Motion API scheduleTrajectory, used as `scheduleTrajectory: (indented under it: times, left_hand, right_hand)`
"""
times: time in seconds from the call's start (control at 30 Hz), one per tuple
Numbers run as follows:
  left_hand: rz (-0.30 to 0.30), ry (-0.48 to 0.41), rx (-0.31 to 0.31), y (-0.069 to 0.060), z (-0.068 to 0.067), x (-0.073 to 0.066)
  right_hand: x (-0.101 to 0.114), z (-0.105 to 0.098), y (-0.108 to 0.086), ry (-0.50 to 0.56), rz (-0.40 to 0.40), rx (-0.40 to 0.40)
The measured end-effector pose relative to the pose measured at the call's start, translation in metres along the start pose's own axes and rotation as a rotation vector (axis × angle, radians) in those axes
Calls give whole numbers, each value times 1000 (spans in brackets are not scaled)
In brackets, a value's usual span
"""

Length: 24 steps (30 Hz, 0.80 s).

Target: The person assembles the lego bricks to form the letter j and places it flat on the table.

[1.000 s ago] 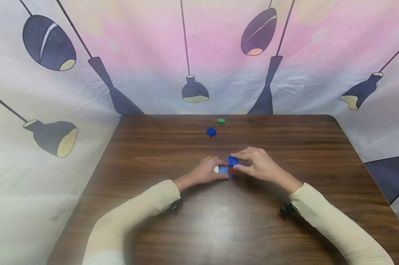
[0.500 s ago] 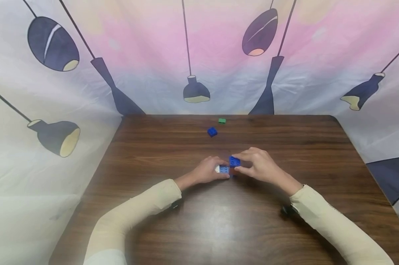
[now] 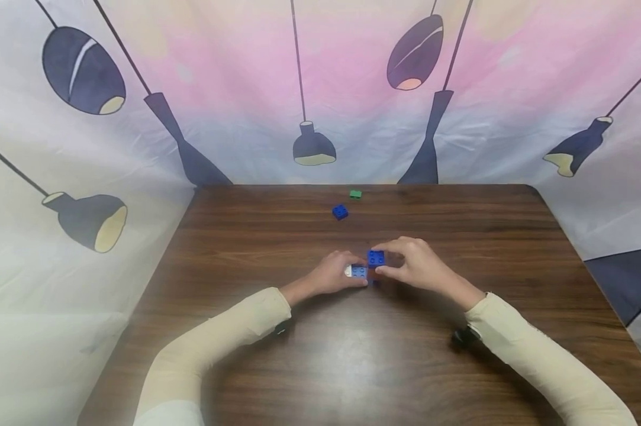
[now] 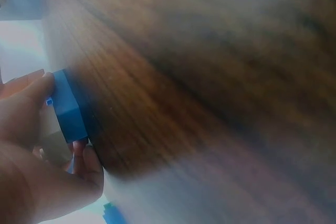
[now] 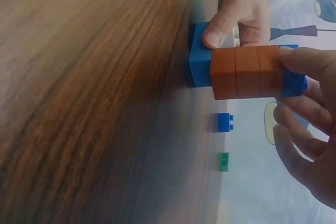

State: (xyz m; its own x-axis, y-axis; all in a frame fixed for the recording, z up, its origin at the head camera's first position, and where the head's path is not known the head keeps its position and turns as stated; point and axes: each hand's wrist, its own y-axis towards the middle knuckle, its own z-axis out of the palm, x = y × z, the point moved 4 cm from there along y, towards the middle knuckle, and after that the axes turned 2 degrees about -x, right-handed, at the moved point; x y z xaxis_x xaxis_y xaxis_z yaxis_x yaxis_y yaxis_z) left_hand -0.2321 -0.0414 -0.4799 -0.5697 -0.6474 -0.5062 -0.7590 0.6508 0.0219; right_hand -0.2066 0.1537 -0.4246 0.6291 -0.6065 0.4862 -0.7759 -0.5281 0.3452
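Observation:
My left hand (image 3: 333,273) grips the blue base brick (image 5: 199,61) of a small toy-brick build on the table. In the right wrist view its thumb lies against that brick's side. A light blue studded top (image 3: 359,271) and a white brick (image 3: 348,271) show between its thumb and fingers. Several orange bricks (image 5: 247,72) rise in a stack from the base. At the top of this stack is a blue brick (image 3: 376,258) with studs, pinched between thumb and fingers of my right hand (image 3: 418,266). From the head view, the orange stack is mostly hidden beneath it.
Farther back on the brown wooden table (image 3: 245,236) lies a loose blue brick (image 3: 340,212). Close behind it, near the far edge, sits a small green brick (image 3: 356,194). A cloth printed with lamps (image 3: 313,145) hangs behind the table and along its sides.

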Motion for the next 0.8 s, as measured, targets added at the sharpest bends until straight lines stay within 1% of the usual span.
scheduleTrajectory:
  times: [0.23, 0.5, 0.63, 0.8]
  left_hand:
    - [-19, -3, 15, 1, -1, 1]
    - [-8, 17, 11, 1, -1, 1]
    - [-8, 14, 12, 1, 1, 3]
    - [-5, 10, 8, 1, 2, 3]
  right_hand:
    - [-1, -4, 5, 37, 27, 29]
    - [-4, -15, 12, 102, 41, -1]
    - [-9, -21, 20, 110, 56, -18]
    - [-19, -24, 36, 93, 67, -32]
